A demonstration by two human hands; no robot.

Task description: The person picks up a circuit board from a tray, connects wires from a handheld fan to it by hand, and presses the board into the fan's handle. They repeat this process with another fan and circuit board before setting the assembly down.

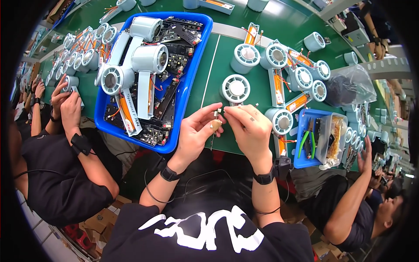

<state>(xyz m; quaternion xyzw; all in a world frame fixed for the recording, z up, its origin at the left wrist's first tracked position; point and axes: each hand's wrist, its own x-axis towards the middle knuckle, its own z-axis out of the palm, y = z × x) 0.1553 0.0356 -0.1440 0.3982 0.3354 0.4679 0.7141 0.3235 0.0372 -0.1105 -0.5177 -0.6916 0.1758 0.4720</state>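
My left hand (197, 132) is closed around a small, narrow circuit board (216, 114) with white connectors, held upright above the table's near edge. Close beside it, my right hand (249, 127) pinches with thumb and fingertips at the board's upper end. Whatever lies between those right fingertips is too small and covered to make out. Just beyond both hands stands a light blue round fan head (236, 88) with a white centre. Another fan head (245, 57) sits behind it, close to an orange battery (252, 34) in a light blue handle.
At left, a blue bin (190, 83) holds dark circuit boards (150, 134) and several handheld fans (149, 58). More wired fans (303, 77) lie to the right, near a plastic bag (352, 85). A blue tray (301, 161) carries green-handled pliers (303, 144). Co-workers sit on both sides.
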